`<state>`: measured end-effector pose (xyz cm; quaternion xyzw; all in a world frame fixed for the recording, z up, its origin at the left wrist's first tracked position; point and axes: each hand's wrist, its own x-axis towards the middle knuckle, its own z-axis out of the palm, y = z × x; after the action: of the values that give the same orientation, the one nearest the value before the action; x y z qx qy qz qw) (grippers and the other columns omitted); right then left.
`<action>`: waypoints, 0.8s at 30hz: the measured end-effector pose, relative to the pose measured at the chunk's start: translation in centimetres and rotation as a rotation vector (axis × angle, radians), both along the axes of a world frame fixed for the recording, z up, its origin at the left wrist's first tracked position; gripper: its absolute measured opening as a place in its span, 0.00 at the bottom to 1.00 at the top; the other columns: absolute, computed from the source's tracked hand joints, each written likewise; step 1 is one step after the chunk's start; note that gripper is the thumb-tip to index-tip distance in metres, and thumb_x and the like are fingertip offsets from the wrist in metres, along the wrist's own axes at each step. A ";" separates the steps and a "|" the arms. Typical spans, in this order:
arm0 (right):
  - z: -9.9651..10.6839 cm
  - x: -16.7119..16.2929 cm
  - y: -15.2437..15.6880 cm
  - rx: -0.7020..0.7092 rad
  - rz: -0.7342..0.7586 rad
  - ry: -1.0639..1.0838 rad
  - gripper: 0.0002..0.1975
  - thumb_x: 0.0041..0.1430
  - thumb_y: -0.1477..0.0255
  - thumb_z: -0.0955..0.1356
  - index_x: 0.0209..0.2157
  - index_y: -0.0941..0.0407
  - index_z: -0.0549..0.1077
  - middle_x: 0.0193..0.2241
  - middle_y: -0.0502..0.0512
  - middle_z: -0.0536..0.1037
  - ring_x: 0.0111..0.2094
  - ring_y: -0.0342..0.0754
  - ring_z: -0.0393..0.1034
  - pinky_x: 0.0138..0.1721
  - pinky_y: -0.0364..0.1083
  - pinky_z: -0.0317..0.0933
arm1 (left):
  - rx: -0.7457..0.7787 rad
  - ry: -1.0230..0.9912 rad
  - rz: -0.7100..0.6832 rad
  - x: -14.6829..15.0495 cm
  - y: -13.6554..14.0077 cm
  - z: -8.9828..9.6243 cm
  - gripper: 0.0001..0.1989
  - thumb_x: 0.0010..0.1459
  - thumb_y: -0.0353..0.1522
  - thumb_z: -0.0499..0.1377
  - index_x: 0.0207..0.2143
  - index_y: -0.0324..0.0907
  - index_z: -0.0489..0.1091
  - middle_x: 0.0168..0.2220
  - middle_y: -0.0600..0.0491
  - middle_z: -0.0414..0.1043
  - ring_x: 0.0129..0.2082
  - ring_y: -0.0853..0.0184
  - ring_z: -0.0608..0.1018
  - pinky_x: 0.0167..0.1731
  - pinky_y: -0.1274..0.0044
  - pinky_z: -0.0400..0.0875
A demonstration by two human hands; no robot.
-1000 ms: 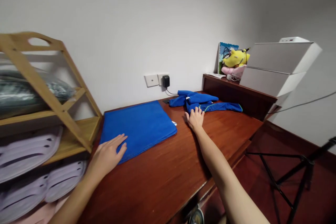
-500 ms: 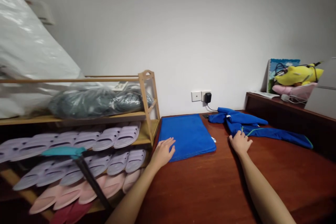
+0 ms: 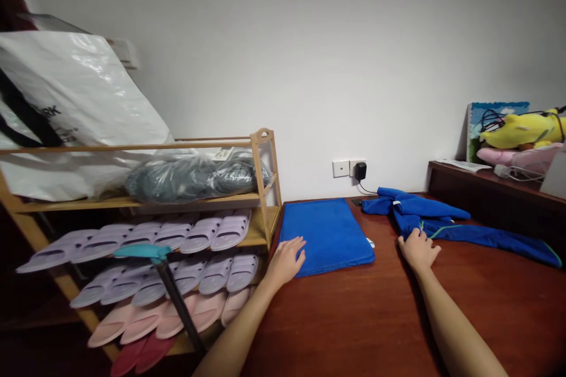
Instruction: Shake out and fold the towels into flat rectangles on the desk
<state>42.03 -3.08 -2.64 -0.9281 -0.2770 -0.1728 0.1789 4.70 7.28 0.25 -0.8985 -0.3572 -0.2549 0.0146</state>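
Note:
A folded blue cloth [image 3: 325, 234] lies flat as a neat rectangle on the reddish-brown wooden tabletop [image 3: 349, 318], with a small white tag at its right edge. My left hand [image 3: 287, 259] rests over its near left edge, fingers stretched out and nothing gripped. To the right, a crumpled blue garment [image 3: 424, 206] with green trim spreads towards the back, one long piece reaching right. Its near edge meets the fingertips of my right hand [image 3: 419, 249], which lies palm down with fingers apart. What is under that palm is hidden.
At left stands a wooden shoe rack [image 3: 265, 188] with several slippers [image 3: 198, 235], a plastic-wrapped bundle [image 3: 190, 179] and a white bag [image 3: 84, 94]. A teal-topped handle [image 3: 144, 251] rises before it. A black plug [image 3: 361, 171] sits in the wall; a raised ledge [image 3: 446, 179] holds a yellow plush toy [image 3: 522, 129].
The view has turned a little to the left, so everything sits farther right. Both hands keep about the same places against the folded cloth and the garment.

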 end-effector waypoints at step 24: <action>-0.2 0.1 0.0 0.000 0.000 -0.001 0.20 0.55 0.60 0.62 0.42 0.62 0.66 0.43 0.67 0.69 0.44 0.60 0.64 0.43 0.57 0.53 | -0.016 -0.011 -0.005 0.0 -0.1 0.0 0.17 0.59 0.31 0.50 0.49 0.41 0.71 0.53 0.48 0.70 0.55 0.61 0.69 0.54 0.68 0.60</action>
<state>42.17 -3.09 -2.80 -0.9280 -0.2773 -0.1731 0.1790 4.72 7.22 0.29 -0.8980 -0.3570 -0.2571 0.0050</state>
